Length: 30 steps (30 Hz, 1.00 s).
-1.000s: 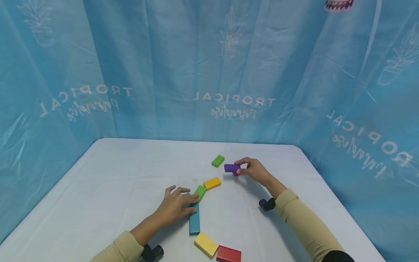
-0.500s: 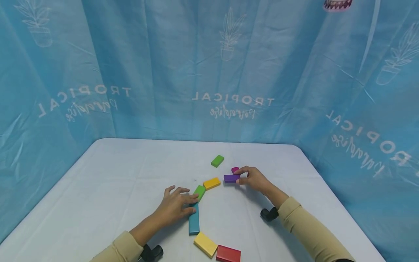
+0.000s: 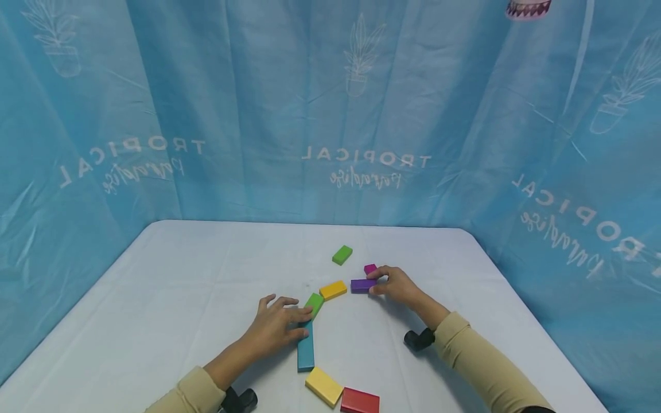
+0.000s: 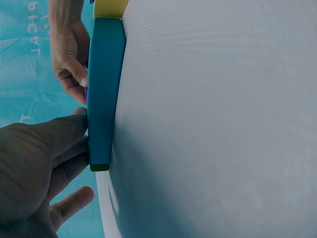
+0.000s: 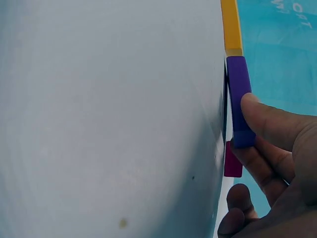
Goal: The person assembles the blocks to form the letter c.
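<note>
My right hand (image 3: 395,285) pinches one end of a purple block (image 3: 360,286) between thumb and fingers, low over the white table. In the right wrist view the purple block (image 5: 239,99) has its other end close to the yellow-orange block (image 5: 232,27). A small magenta block (image 3: 370,268) lies just behind that hand's fingers. My left hand (image 3: 276,327) spreads its fingers beside the row, thumb at the teal block (image 3: 306,353) and a fingertip over the green block (image 3: 315,304). From the left wrist view, the teal block (image 4: 105,89) stretches along the left fingertips.
A pale yellow block (image 3: 324,387) and a red block (image 3: 360,400) continue the curved row toward the front. Another green block (image 3: 342,254) lies alone at the back of the table (image 3: 155,298). A blue printed curtain (image 3: 268,115) surrounds the table's far sides.
My right hand has brought the purple block toward me and slightly left, near the yellow-orange block, uncovering the magenta block behind. The left hand stays in place.
</note>
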Motion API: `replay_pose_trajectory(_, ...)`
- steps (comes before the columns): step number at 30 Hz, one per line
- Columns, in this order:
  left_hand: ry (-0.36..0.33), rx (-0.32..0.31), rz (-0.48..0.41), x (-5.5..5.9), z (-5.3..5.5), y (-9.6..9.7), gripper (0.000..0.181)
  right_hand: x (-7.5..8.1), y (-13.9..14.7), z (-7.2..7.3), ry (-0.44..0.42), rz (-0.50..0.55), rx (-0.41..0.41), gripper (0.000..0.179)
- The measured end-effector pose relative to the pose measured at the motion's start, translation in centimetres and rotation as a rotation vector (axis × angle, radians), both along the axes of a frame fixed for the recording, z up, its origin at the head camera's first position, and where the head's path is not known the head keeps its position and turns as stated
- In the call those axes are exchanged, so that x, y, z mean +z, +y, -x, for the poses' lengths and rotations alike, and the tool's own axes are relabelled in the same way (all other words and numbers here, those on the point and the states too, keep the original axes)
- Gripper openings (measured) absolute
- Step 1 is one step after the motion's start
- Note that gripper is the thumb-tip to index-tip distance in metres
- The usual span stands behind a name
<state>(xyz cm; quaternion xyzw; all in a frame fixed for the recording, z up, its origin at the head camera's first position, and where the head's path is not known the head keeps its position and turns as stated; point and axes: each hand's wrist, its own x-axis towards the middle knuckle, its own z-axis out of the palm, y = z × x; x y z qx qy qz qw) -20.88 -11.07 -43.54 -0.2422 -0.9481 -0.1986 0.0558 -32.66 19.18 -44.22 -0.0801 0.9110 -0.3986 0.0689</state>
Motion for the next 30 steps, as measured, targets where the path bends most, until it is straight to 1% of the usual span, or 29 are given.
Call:
replay_pose_trajectory(8, -0.003, -0.009, -0.008, -0.04, -0.15, -0.05, 0.036, -0.39, -0.35, -0.02, 0.001, -0.001, 0.0, 0.027)
replay_pose_trajectory(22, 0.031, -0.015, -0.017, -0.05, -0.02, -0.13, 0.038, -0.3, -0.65, 0.07, 0.039, -0.024, 0.031, 0.028)
replay_pose_trajectory(30, 0.011, 0.002, 0.006, -0.15, 0.06, -0.03, 0.038, -0.48, -1.01, 0.19, 0.043, -0.035, 0.044, 0.029)
